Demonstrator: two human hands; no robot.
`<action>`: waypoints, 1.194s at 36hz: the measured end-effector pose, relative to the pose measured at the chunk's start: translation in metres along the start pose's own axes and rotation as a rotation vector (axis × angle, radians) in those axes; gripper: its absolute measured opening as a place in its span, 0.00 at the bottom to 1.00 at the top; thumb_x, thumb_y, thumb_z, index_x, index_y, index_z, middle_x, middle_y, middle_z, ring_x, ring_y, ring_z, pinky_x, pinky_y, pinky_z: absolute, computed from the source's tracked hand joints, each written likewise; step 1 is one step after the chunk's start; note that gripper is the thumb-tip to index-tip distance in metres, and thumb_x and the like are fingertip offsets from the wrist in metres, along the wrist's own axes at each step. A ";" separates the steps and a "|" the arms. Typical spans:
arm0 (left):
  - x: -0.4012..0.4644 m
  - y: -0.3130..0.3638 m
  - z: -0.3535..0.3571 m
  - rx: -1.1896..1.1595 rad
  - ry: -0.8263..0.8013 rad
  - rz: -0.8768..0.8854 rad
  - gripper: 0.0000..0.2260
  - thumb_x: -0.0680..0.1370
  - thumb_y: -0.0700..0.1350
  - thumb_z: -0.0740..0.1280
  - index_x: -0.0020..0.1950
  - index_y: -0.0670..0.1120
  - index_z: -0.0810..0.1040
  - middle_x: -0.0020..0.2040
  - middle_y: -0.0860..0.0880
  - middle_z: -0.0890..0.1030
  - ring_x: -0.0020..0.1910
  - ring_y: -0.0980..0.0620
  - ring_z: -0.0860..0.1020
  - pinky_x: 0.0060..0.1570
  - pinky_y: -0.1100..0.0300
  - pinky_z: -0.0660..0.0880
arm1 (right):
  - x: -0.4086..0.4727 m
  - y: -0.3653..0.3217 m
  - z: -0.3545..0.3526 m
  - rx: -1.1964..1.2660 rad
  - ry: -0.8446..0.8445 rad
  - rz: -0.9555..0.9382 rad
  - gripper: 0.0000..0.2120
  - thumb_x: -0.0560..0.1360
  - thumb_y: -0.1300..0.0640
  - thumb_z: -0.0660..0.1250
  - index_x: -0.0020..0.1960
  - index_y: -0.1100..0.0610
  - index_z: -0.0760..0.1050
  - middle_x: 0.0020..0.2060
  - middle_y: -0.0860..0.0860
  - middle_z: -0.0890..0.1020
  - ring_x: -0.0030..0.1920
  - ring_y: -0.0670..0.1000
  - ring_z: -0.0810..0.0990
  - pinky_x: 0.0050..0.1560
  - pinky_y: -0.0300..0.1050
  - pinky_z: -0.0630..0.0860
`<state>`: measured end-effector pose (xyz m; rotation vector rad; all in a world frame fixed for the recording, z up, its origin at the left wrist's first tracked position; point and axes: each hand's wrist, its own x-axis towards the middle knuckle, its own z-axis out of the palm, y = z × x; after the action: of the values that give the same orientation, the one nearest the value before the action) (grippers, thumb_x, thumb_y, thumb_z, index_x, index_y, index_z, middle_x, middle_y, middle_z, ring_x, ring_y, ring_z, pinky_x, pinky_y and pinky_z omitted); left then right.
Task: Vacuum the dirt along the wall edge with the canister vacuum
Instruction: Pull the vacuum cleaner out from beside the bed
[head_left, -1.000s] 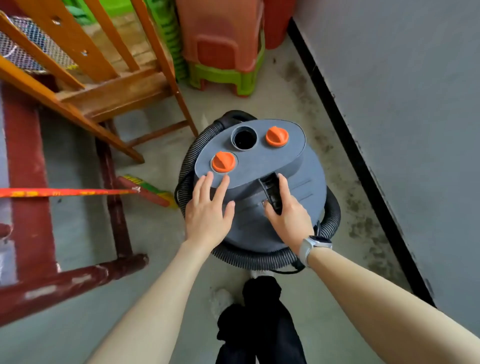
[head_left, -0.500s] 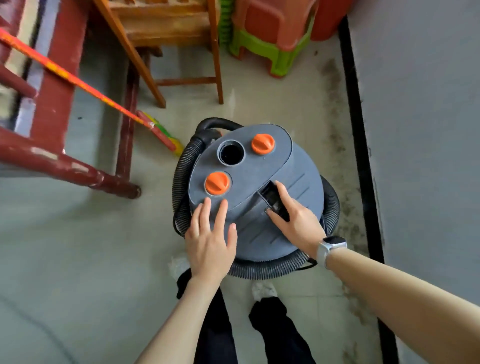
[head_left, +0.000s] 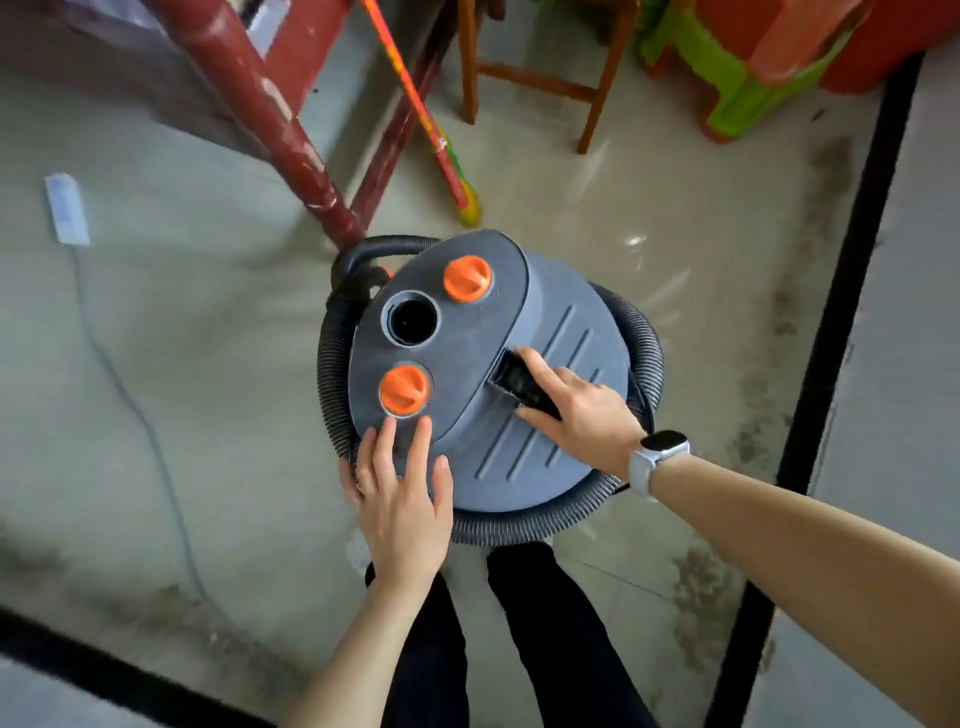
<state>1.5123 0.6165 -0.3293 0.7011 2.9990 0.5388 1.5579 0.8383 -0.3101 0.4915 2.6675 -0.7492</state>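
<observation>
So: grey concrete floor (head_left: 156, 364) fills most of the view, with dark dirt (head_left: 779, 312) smeared in a band along the black baseboard strip (head_left: 831, 291) at the right wall (head_left: 914, 312). A second black strip crosses the lower left corner. Dark red table legs (head_left: 270, 119) stand at upper left, a wooden chair frame (head_left: 540, 83) at top centre, and stacked green and orange plastic stools (head_left: 753, 57) at top right. A broom (head_left: 436, 130) with a striped orange handle leans down from the top, its bristle end on the floor just beyond the vacuum.

Canister vacuum (head_left: 524, 415), grey and round, sits on the floor in the middle, near the right-hand baseboard but apart from it, directly in front of the person's dark-trousered legs (head_left: 550, 649). A ribbed black hose (head_left: 644, 332) is coiled around its body. The raised top panel carries two orange knobs (head_left: 466, 278) and an open round port (head_left: 409, 322) between them.

Right hand (head_left: 582, 405), smartwatch (head_left: 660, 457) on the wrist, is curled around the black handle (head_left: 519, 384) on the lid, fingers over it and thumb under. Left hand (head_left: 400, 499) lies flat on the near edge of the lid, fingers straight and spread, gripping nothing, fingertips just short of the nearer knob.

A small white wrapper (head_left: 67, 208) lies on the floor far left.
</observation>
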 end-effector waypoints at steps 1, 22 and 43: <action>0.003 -0.006 -0.003 -0.041 -0.003 -0.059 0.19 0.79 0.49 0.60 0.66 0.44 0.78 0.67 0.38 0.75 0.65 0.33 0.73 0.64 0.33 0.64 | 0.008 -0.010 0.002 -0.024 -0.005 -0.023 0.33 0.80 0.40 0.55 0.79 0.44 0.43 0.52 0.54 0.75 0.47 0.60 0.78 0.43 0.49 0.72; 0.125 -0.271 -0.096 -0.147 0.085 -0.305 0.16 0.80 0.42 0.65 0.68 0.42 0.76 0.69 0.36 0.72 0.71 0.31 0.66 0.62 0.38 0.69 | 0.159 -0.289 0.093 0.081 0.108 -0.098 0.33 0.80 0.42 0.57 0.78 0.42 0.44 0.57 0.52 0.76 0.54 0.61 0.78 0.46 0.51 0.70; 0.276 -0.431 -0.146 -0.084 -0.063 -0.523 0.23 0.83 0.51 0.58 0.78 0.52 0.60 0.79 0.49 0.56 0.77 0.40 0.53 0.64 0.41 0.69 | 0.352 -0.454 0.072 0.001 -0.042 -0.164 0.32 0.81 0.42 0.54 0.79 0.43 0.40 0.67 0.54 0.70 0.56 0.63 0.78 0.53 0.55 0.74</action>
<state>1.0667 0.3261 -0.3184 -0.0784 2.9003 0.5856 1.0762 0.5177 -0.3099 0.2560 2.6913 -0.7978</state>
